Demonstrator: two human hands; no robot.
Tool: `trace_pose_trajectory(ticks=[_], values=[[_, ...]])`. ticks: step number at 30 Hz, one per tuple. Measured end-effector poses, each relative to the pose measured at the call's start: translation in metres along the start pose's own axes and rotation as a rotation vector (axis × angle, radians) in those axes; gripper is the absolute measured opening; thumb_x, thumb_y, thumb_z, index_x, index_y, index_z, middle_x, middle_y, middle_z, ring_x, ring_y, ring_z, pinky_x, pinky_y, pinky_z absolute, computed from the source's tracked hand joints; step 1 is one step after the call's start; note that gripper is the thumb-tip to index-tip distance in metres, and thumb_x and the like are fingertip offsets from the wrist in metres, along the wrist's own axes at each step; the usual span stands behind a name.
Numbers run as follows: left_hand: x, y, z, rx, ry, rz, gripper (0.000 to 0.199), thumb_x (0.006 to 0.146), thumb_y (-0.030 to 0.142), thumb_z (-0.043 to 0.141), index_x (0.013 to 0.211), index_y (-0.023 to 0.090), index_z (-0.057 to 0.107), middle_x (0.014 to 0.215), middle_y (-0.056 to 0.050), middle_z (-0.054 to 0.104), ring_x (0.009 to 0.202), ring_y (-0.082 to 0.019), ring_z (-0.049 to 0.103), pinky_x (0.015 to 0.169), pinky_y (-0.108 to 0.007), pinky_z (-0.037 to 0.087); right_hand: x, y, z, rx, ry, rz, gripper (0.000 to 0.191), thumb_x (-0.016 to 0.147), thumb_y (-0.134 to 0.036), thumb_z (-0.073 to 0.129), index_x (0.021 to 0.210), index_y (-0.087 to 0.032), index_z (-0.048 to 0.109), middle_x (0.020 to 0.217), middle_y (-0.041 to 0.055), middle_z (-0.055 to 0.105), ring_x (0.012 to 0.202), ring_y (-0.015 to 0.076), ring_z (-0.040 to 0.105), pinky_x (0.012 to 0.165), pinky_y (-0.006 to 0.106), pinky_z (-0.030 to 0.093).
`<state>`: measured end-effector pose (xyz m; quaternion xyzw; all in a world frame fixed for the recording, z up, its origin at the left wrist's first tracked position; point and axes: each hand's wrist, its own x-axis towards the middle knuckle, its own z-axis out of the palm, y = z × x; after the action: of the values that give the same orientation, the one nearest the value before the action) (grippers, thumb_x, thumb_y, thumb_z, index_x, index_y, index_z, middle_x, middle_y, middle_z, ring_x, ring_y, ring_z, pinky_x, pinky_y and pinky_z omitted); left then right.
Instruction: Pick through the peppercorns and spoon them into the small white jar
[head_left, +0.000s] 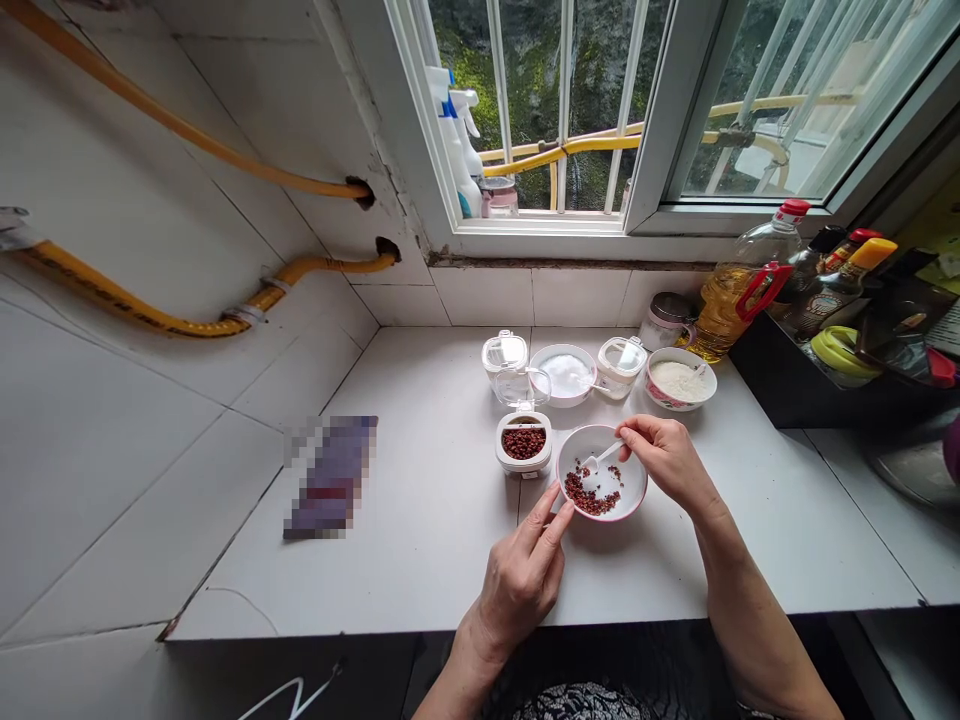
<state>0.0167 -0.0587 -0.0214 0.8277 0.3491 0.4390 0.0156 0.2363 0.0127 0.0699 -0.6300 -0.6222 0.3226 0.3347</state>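
Note:
A small white bowl with a pink rim (635, 505) stands on the counter with reddish-brown peppercorn-like grains (592, 497) spread over its bottom. My right hand (671, 460) pinches the handle of a small white spoon (604, 455), whose tip is down in the bowl among the grains. Two stretched fingers of my left hand (525, 570) touch the bowl's near left rim; its other fingers are partly hidden. Just left of the bowl is a white seasoning jar (523, 462), its clear lid (523, 387) raised, filled with the same dark red grains.
Behind stand a bowl of white granules (564, 375), two lidded jars (505, 350) (621, 360), and a flowered bowl of pale powder (679, 382). An oil bottle (739, 280) and a black rack (780, 375) with bottles occupy the right. A blurred purple packet (330, 480) lies left.

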Motion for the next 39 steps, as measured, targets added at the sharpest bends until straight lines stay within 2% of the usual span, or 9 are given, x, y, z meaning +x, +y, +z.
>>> trace_pose_trajectory(ticks=[14,19,23,26,29,32,34,36,39], values=[[-0.001,-0.001,0.002,-0.003,0.001,0.002,0.06,0.088,-0.007,0.045,0.146,0.009,0.045,0.142,-0.025,0.054,0.135,-0.026,0.054,0.099,-0.033,0.057,0.008,0.008,-0.001,0.232,0.02,0.082,0.029,0.075,-0.043,0.061,0.071,-0.016,0.07,0.054,0.0037,0.068,0.05,0.0126,0.043,0.05,0.027,0.033],[-0.001,-0.001,0.002,-0.002,0.004,0.002,0.062,0.089,-0.006,0.044,0.148,0.011,0.044,0.143,-0.024,0.054,0.135,-0.026,0.054,0.099,-0.033,0.057,0.013,-0.005,0.007,0.422,0.108,0.011,0.033,0.075,-0.047,0.067,0.078,-0.015,0.071,0.058,0.0047,0.07,0.044,0.0096,0.038,0.045,0.025,0.029],[-0.001,-0.001,0.001,0.003,-0.003,0.001,0.064,0.088,-0.006,0.043,0.149,0.011,0.042,0.144,-0.024,0.053,0.136,-0.026,0.053,0.1,-0.033,0.057,0.008,-0.024,0.027,0.427,0.174,-0.193,0.024,0.087,-0.039,0.062,0.087,-0.017,0.071,0.069,0.0056,0.075,0.05,0.013,0.054,0.051,0.027,0.043],[-0.001,-0.001,0.002,0.013,-0.008,0.005,0.065,0.088,-0.006,0.042,0.151,0.011,0.04,0.145,-0.024,0.052,0.135,-0.026,0.054,0.101,-0.033,0.056,0.002,-0.031,0.042,0.246,0.244,-0.458,0.015,0.094,-0.025,0.056,0.094,-0.019,0.07,0.078,0.005,0.077,0.068,0.0175,0.068,0.067,0.03,0.053],[-0.002,-0.002,0.002,0.018,-0.014,0.009,0.064,0.089,-0.005,0.042,0.151,0.011,0.039,0.146,-0.024,0.051,0.135,-0.026,0.053,0.101,-0.034,0.056,-0.001,-0.029,0.05,-0.034,0.276,-0.761,0.018,0.095,-0.015,0.052,0.096,-0.02,0.069,0.08,0.0054,0.077,0.069,0.0181,0.069,0.068,0.031,0.052],[-0.002,-0.002,0.003,0.017,-0.013,0.009,0.064,0.089,-0.005,0.042,0.151,0.011,0.039,0.146,-0.024,0.051,0.136,-0.026,0.053,0.101,-0.034,0.056,-0.001,-0.026,0.046,-0.163,0.301,-0.911,0.019,0.096,-0.013,0.051,0.097,-0.019,0.069,0.08,0.0058,0.077,0.065,0.0178,0.067,0.065,0.031,0.051],[-0.001,-0.002,0.002,0.016,-0.014,0.007,0.064,0.089,-0.005,0.042,0.151,0.011,0.038,0.146,-0.023,0.051,0.135,-0.026,0.053,0.101,-0.034,0.056,-0.002,-0.023,0.035,-0.134,0.351,-0.878,0.017,0.096,-0.015,0.051,0.098,-0.019,0.068,0.078,0.0052,0.077,0.067,0.0181,0.068,0.068,0.031,0.051],[-0.001,-0.001,0.001,0.017,-0.015,0.005,0.065,0.089,-0.005,0.042,0.152,0.012,0.038,0.146,-0.023,0.051,0.135,-0.025,0.054,0.1,-0.033,0.057,-0.003,-0.019,0.021,-0.085,0.374,-0.733,0.016,0.096,-0.019,0.052,0.095,-0.02,0.068,0.074,0.004,0.075,0.066,0.0179,0.067,0.067,0.03,0.051],[0.0,-0.001,0.001,0.017,-0.012,0.002,0.064,0.09,-0.005,0.042,0.151,0.012,0.038,0.145,-0.022,0.053,0.135,-0.025,0.054,0.099,-0.032,0.058,-0.002,-0.008,0.004,-0.138,0.238,-0.46,0.019,0.095,-0.024,0.051,0.088,-0.021,0.068,0.069,0.0037,0.072,0.063,0.0183,0.066,0.066,0.03,0.049]])
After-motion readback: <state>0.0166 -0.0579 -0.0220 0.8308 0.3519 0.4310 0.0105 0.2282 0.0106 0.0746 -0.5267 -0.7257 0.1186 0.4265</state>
